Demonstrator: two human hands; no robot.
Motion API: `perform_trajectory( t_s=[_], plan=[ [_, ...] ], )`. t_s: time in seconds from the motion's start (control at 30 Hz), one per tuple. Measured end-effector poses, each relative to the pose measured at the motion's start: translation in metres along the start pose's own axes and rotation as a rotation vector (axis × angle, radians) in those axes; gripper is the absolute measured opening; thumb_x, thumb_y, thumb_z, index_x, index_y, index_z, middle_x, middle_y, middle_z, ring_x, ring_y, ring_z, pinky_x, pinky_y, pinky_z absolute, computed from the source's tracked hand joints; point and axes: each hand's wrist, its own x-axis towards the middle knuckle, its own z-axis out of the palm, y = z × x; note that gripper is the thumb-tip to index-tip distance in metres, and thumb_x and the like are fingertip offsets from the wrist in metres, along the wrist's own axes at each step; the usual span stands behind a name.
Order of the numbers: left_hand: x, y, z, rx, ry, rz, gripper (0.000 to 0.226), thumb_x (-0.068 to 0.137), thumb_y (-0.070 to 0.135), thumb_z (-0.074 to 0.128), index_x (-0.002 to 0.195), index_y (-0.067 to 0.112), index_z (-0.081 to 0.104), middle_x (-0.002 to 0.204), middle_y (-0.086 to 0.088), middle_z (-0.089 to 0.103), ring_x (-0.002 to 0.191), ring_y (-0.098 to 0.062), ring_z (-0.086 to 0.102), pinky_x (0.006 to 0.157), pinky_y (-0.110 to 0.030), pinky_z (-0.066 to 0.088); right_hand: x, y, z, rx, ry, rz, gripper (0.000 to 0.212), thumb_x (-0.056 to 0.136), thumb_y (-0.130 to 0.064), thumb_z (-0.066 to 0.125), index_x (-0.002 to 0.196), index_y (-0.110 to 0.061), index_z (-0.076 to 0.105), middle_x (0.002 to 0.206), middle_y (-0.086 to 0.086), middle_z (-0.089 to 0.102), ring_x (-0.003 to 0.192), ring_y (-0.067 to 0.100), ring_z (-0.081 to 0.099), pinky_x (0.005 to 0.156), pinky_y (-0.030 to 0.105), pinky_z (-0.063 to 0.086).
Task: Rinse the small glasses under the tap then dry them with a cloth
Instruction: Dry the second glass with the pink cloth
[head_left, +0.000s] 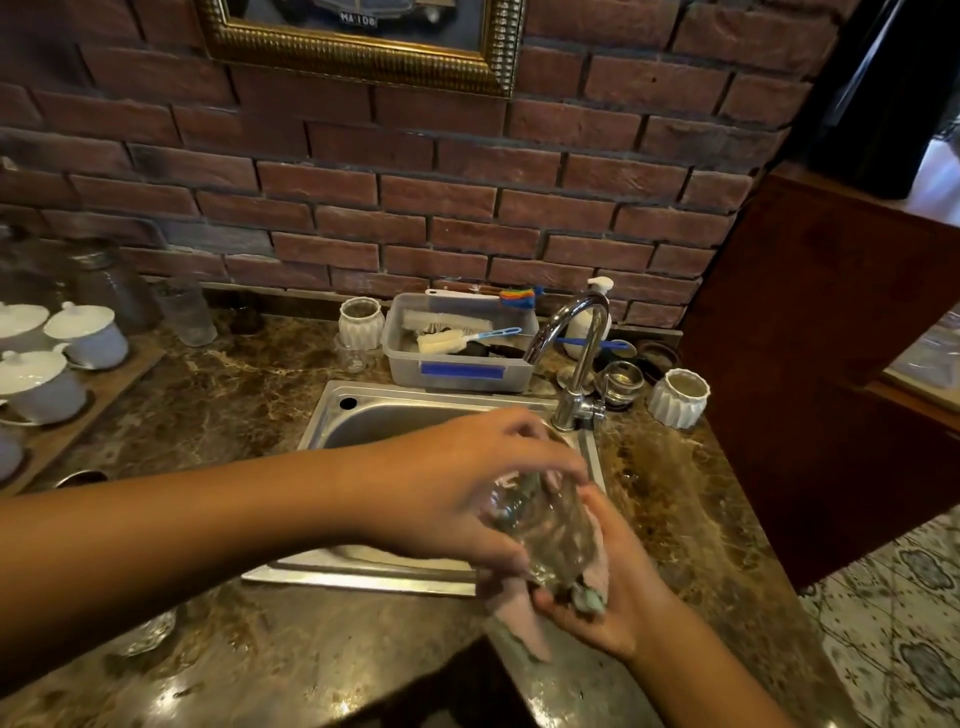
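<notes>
A small clear glass lies tilted on its side between both hands, above the front right corner of the steel sink. My left hand grips it from above and the left. My right hand cups its base from below and holds a pale pink cloth bunched against and into the glass. No water runs from the chrome tap behind. Another small glass stands behind the sink, and one sits on the front counter at left.
A grey plastic tub with brushes stands behind the sink, white ribbed jars on either side. White lidded cups fill a wooden tray at left. Tall glasses line the brick wall. A soap pump bottle is behind the tap.
</notes>
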Motion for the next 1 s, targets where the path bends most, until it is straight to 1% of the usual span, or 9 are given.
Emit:
perform_trajectory(
  t_s=[0.13, 0.2, 0.3, 0.43, 0.57, 0.63, 0.77, 0.93, 1.0],
  plan=[
    [0.002, -0.007, 0.001, -0.338, 0.108, -0.219, 0.058, 0.081, 0.027, 0.081, 0.128, 0.044, 0.054, 0.122, 0.015, 0.058, 0.097, 0.005, 0.063, 0.073, -0.015, 0.056, 0.009, 0.007, 0.008, -0.124, 0.166, -0.255, 0.043, 0.100, -0.043, 0.044, 0.112, -0.010, 0.070, 0.102, 0.028, 0.073, 0.081, 0.039, 0.070, 0.062, 0.038, 0.058],
    [0.002, -0.014, 0.001, -0.606, 0.151, -0.321, 0.054, 0.081, 0.019, 0.082, 0.125, 0.038, 0.059, 0.116, 0.003, 0.066, 0.091, -0.011, 0.072, 0.069, -0.028, 0.062, 0.010, 0.010, 0.014, -0.309, 0.254, -0.442, 0.035, 0.095, -0.046, 0.053, 0.090, -0.017, 0.073, 0.079, 0.029, 0.069, 0.061, 0.036, 0.061, 0.055, 0.036, 0.052],
    [0.001, -0.023, -0.001, -0.825, 0.167, -0.413, 0.046, 0.078, 0.021, 0.084, 0.119, 0.031, 0.066, 0.114, -0.009, 0.071, 0.103, -0.032, 0.069, 0.068, -0.035, 0.053, 0.014, 0.018, 0.012, -0.625, 0.292, -0.656, 0.017, 0.087, -0.035, 0.063, 0.074, -0.024, 0.062, 0.060, -0.011, 0.063, 0.053, 0.002, 0.057, 0.052, 0.018, 0.044],
    [-0.006, -0.027, -0.004, -0.915, 0.151, -0.478, 0.044, 0.071, 0.031, 0.082, 0.114, 0.028, 0.071, 0.116, -0.012, 0.071, 0.102, -0.032, 0.066, 0.068, -0.036, 0.052, 0.025, 0.019, -0.001, -1.160, 0.199, -0.824, 0.067, 0.075, -0.063, 0.067, 0.114, -0.009, 0.063, 0.118, -0.035, 0.055, 0.109, -0.025, 0.048, 0.096, 0.008, 0.039],
    [-0.012, -0.030, -0.003, -0.926, 0.153, -0.496, 0.034, 0.085, 0.018, 0.077, 0.117, 0.026, 0.070, 0.109, -0.005, 0.073, 0.096, -0.026, 0.069, 0.062, -0.030, 0.057, 0.010, 0.014, 0.010, -1.349, 0.016, -1.126, 0.070, 0.082, -0.037, 0.059, 0.146, -0.050, 0.034, 0.147, -0.030, 0.037, 0.135, -0.004, 0.039, 0.110, 0.014, 0.034],
    [-0.013, -0.030, -0.001, -0.832, 0.167, -0.459, 0.040, 0.083, 0.013, 0.078, 0.120, 0.027, 0.067, 0.110, 0.000, 0.072, 0.098, -0.021, 0.070, 0.061, -0.024, 0.055, 0.018, 0.011, 0.019, -1.102, 0.076, -0.919, 0.065, 0.074, -0.044, 0.065, 0.133, -0.063, 0.043, 0.132, -0.042, 0.048, 0.124, -0.004, 0.051, 0.104, 0.016, 0.041],
    [-0.015, -0.031, -0.005, -0.630, 0.120, -0.350, 0.056, 0.080, 0.007, 0.080, 0.127, 0.030, 0.061, 0.104, 0.021, 0.068, 0.091, 0.005, 0.067, 0.061, -0.013, 0.053, 0.019, -0.006, 0.030, -1.043, 0.014, -0.408, 0.021, 0.084, -0.020, 0.078, 0.089, -0.025, 0.058, 0.081, -0.012, 0.066, 0.084, -0.001, 0.062, 0.072, 0.001, 0.042],
    [-0.021, -0.029, -0.015, -0.427, 0.003, -0.207, 0.068, 0.082, 0.021, 0.082, 0.140, 0.033, 0.050, 0.133, 0.014, 0.059, 0.121, -0.003, 0.058, 0.102, -0.031, 0.052, 0.019, -0.002, -0.005, -0.317, -0.273, -0.192, 0.086, 0.046, -0.019, 0.097, 0.122, -0.003, 0.060, 0.101, 0.016, 0.077, 0.091, 0.025, 0.075, 0.077, 0.034, 0.061],
    [-0.020, -0.018, -0.020, -0.270, -0.032, -0.092, 0.073, 0.082, 0.026, 0.082, 0.143, 0.035, 0.045, 0.139, 0.019, 0.049, 0.128, 0.004, 0.046, 0.103, -0.014, 0.043, 0.019, -0.001, -0.005, -0.090, -0.378, -0.058, 0.077, 0.065, -0.017, 0.092, 0.131, 0.002, 0.058, 0.119, 0.029, 0.068, 0.107, 0.039, 0.070, 0.086, 0.049, 0.058]
  ],
)
